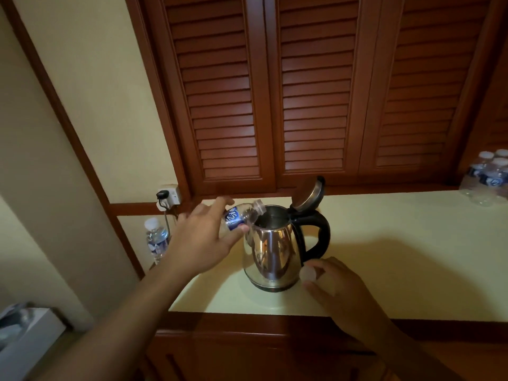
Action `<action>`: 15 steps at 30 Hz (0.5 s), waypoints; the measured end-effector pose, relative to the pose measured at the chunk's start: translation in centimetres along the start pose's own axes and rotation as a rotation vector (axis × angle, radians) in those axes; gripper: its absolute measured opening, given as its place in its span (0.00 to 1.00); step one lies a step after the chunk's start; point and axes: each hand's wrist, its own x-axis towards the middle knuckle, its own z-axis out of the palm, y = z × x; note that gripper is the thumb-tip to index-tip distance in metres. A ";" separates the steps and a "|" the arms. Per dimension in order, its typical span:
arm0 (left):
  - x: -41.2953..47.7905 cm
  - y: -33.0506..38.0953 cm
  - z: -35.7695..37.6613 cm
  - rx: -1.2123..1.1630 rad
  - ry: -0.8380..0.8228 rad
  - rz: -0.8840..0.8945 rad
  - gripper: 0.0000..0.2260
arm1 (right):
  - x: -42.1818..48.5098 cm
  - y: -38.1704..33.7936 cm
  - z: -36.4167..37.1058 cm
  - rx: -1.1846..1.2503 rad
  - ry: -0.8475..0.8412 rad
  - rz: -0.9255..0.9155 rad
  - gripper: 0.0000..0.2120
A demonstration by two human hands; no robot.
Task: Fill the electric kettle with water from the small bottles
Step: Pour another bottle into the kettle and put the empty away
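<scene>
Steel is gleaming on the kettle [272,254], which is sitting at the middle of the frame on the pale counter [398,257], its lid [308,193] standing open behind the mouth. The left hand [203,237] is reaching in from the lower left and gripping the bottle [242,214] on its side, with the thumb under the label and the fingers curling over the top. The neck is poking just over the kettle's left rim. The right hand [338,287] is hovering at the lower right, just beside the kettle's base, its fingers pinching the loose cap [309,272].

I cannot tell whether water is running at this instant. The pour seems to be in hand, though, and it is calling for the neck to be kept inside the rim rather than resting on it. The base of the bottle should be rising slowly so the water is glugging gently and not splashing down the polished side. A light grip is the safer one here, since thin plastic is likely to buckle and spurt under a squeeze. The right hand is looking well placed to be steadying the kettle if it shifts. A spare bottle [156,239] is waiting at the left below the socket [170,195], and a pack [486,174] is waiting at the far right, so more pours are probably coming.
</scene>
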 end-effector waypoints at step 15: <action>-12.5 1.3 -1.2 -0.607 0.004 -0.033 0.16 | 3.7 -10.3 -4.3 -0.051 -0.325 -0.239 0.18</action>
